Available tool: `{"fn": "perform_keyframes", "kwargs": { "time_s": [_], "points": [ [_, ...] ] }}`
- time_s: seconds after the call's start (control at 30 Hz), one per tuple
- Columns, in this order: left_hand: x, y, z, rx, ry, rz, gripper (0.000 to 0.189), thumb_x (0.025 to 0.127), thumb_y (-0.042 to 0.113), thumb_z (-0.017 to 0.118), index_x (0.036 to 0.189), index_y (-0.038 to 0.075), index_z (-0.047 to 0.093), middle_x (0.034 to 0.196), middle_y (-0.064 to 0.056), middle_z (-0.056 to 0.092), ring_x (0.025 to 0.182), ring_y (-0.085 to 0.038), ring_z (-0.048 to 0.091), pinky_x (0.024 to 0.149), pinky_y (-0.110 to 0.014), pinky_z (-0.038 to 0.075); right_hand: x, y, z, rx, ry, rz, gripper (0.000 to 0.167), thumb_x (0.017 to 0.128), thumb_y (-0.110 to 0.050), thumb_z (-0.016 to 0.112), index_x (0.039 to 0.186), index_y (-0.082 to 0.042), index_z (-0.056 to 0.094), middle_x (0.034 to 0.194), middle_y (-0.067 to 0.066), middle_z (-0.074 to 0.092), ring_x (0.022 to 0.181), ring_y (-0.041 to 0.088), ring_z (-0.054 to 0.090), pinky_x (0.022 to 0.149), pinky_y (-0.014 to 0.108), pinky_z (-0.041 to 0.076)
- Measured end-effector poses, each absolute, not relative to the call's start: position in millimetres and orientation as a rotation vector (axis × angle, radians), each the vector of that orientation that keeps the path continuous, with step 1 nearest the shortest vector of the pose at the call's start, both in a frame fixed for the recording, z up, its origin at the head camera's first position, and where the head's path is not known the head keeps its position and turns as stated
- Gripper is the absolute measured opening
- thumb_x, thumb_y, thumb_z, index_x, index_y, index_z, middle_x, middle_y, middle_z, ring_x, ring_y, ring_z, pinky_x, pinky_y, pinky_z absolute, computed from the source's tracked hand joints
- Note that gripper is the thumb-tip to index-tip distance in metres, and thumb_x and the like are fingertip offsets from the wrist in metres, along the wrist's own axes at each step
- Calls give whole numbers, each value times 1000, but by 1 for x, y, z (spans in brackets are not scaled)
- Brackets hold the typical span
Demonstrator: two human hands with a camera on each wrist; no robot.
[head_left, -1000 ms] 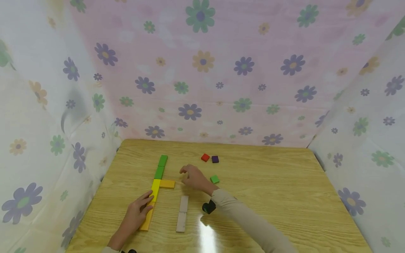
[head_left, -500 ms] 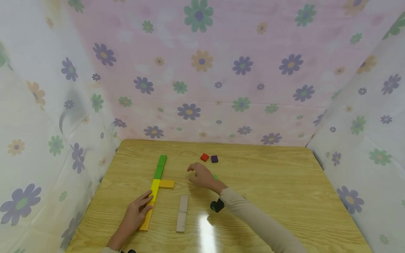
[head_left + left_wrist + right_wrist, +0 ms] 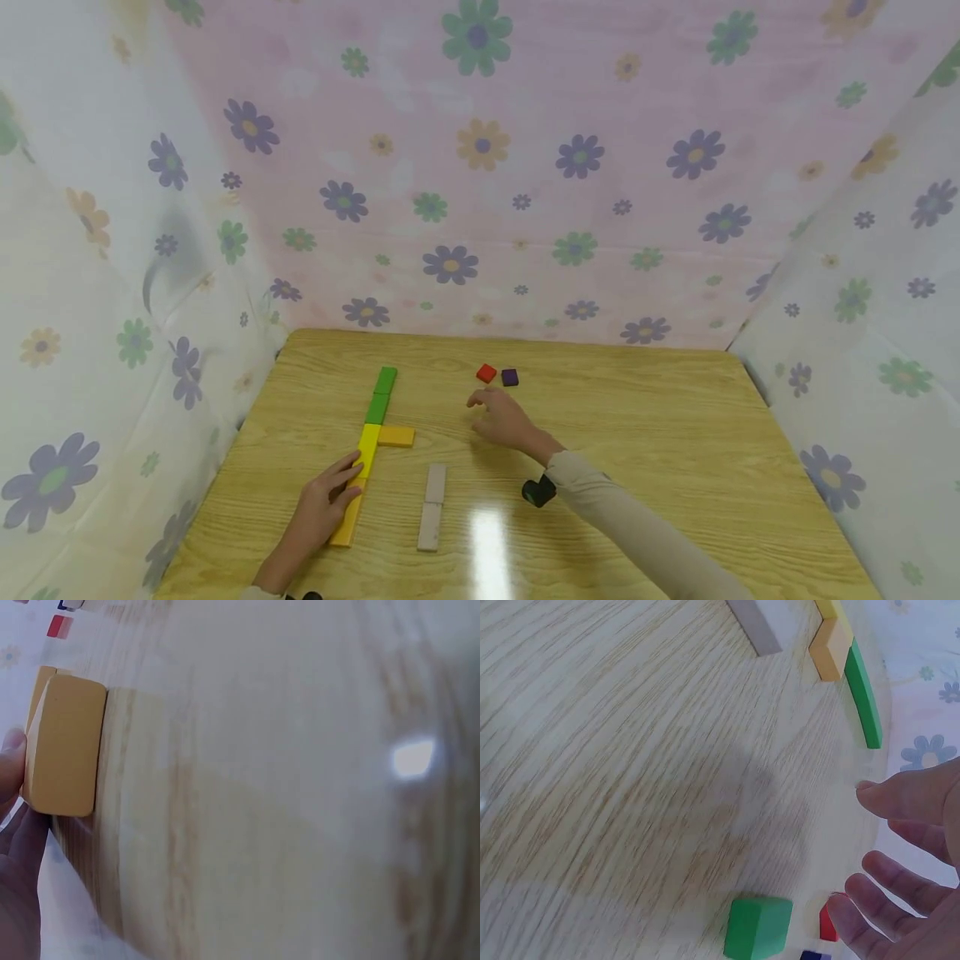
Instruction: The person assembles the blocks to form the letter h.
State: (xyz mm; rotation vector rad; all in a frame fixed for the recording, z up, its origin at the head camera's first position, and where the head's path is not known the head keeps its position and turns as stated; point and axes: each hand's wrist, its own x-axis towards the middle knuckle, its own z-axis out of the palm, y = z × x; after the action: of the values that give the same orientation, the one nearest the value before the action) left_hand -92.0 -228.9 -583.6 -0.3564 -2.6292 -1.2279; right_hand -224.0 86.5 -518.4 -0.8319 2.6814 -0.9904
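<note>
My left hand (image 3: pixel 318 504) lies beside a row of flat blocks, its fingertips and thumb touching the yellow block (image 3: pixel 369 443) and the orange block (image 3: pixel 347 529). Up close in the left wrist view, the thumb meets the edge of the orange block (image 3: pixel 67 750). The row continues away through two green blocks (image 3: pixel 381 396), and another orange block (image 3: pixel 397 437) juts out to the right. Over the table hovers my right hand (image 3: pixel 506 419), fingers loosely bent and holding nothing. It hides a green block from the head view; the right wrist view shows that green block (image 3: pixel 757 928) below the fingers.
Two pale blocks (image 3: pixel 432 508) lie end to end between the hands. A red block (image 3: pixel 487 373) and a dark purple block (image 3: pixel 510 377) sit beyond the right hand. Flowered cloth (image 3: pixel 525 225) hangs behind the wooden table (image 3: pixel 637 417) and at both sides.
My right hand has moved to the right, away from the block row, and now covers the single green block in the head view. The left hand and the blocks have stayed put.
</note>
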Motion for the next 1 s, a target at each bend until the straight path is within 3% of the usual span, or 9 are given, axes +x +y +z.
{"fn": "perform_keyframes", "kwargs": {
  "time_s": [0.3, 0.57, 0.73, 1.0],
  "points": [
    [-93, -232, -586, -324, -2646, -1203, 37, 81, -1, 72, 117, -2, 66, 132, -13, 55, 118, -33, 53, 87, -37, 52, -223, 108, -524, -853, 2728, -975, 27, 82, -1, 69, 107, 4, 64, 108, 16, 56, 103, 36, 52, 84, 49, 48],
    [-93, -231, -585, -311, -2655, -1233, 37, 82, 1, 71, 118, -1, 65, 133, -12, 55, 119, -33, 52, 89, -39, 51, -226, 126, -537, -802, 2720, -931, 32, 77, 1, 73, 108, 1, 64, 104, 14, 56, 100, 31, 53, 83, 45, 49],
    [-93, -230, -584, -284, -2684, -1278, 37, 84, 1, 70, 120, 0, 64, 135, -10, 53, 122, -31, 50, 93, -19, 45, -225, 134, -546, -779, 2728, -916, 33, 73, 3, 74, 105, 1, 65, 100, 12, 55, 89, 24, 52, 76, 40, 48],
    [-89, -228, -584, -285, -2650, -1330, 37, 82, -1, 70, 119, -1, 65, 134, -11, 54, 121, -32, 50, 90, -5, 38, -223, 144, -555, -768, 2696, -1049, 24, 78, 5, 71, 100, -1, 65, 94, 9, 58, 77, 18, 50, 67, 31, 47]
  ]
}}
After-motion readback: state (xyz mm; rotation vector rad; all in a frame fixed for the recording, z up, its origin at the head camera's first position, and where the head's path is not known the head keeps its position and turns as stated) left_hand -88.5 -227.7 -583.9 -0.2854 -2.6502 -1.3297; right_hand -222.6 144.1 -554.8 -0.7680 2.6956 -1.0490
